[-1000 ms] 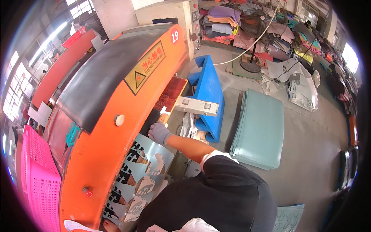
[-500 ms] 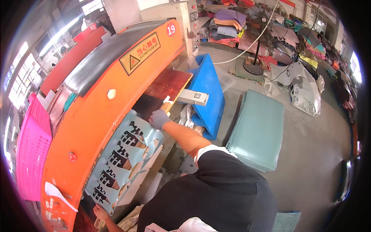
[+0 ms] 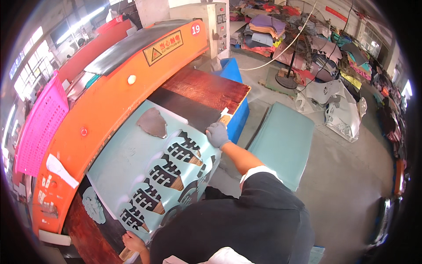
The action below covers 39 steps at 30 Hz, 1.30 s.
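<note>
A board with red-brown ends (image 3: 206, 88) and a dark middle juts out from beneath an orange press (image 3: 105, 110). On it lies a pale blue-green sheet (image 3: 127, 152) with a row of cut-out shapes along its near side. My right hand (image 3: 216, 134), in a grey glove, grips the board's near edge beside a small wooden piece (image 3: 226, 118). Down at the lower left, my bare left hand (image 3: 134, 242) curls over the same edge by the sheet's corner. A dark grey irregular piece (image 3: 152, 123) rests on the sheet, and a blue-green scrap (image 3: 93, 206) lies beside it.
A stack of blue-green sheets (image 3: 285, 141) lies on the floor at right. Behind the board stands a blue bin (image 3: 239, 123). A pink basket (image 3: 44, 127) is beyond the press. Farther off are a fan stand (image 3: 288, 79), white scrap sheets (image 3: 338, 103) and heaped coloured material (image 3: 263, 31).
The board and sheet have slid out from under the press toward me, with both hands at the edge. More of the sheet, the grey piece and the scrap now show.
</note>
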Available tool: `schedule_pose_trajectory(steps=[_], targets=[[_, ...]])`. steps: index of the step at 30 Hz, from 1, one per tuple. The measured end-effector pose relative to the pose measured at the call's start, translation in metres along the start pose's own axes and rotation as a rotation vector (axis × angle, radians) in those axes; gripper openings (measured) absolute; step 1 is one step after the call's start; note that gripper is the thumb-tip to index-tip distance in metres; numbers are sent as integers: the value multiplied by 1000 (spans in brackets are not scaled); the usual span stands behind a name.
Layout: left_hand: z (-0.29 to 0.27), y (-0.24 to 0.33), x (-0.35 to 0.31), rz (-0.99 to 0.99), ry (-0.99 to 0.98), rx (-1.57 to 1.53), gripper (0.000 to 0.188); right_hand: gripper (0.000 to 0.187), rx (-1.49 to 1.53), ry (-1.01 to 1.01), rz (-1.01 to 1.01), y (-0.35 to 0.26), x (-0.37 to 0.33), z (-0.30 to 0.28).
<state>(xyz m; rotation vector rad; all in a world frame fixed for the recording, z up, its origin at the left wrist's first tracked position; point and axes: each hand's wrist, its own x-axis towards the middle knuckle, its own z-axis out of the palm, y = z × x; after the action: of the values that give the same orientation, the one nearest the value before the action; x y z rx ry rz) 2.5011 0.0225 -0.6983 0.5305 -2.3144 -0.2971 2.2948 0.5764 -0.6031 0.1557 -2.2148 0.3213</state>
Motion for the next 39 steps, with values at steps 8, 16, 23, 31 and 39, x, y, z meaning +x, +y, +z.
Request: schedule_pose_trajectory(steps=[8, 16, 23, 31, 39], targets=[[-39, 6, -59, 42, 45, -24, 28, 45, 168, -132, 26, -36, 59, -10], [-53, 12, -22, 20, -16, -83, 26, 96, -223, -855, 173, -177, 153, 44], [-63, 17, 8, -252, -164, -286, 13, 97, -134, -800, 225, -183, 173, 50], [-15, 177, 118, 244, -246, -465, 42, 98, -93, -759, 130, -183, 176, 52], [54, 331, 126, 816, -640, -241, 53, 95, -132, -729, 88, -184, 185, 56]])
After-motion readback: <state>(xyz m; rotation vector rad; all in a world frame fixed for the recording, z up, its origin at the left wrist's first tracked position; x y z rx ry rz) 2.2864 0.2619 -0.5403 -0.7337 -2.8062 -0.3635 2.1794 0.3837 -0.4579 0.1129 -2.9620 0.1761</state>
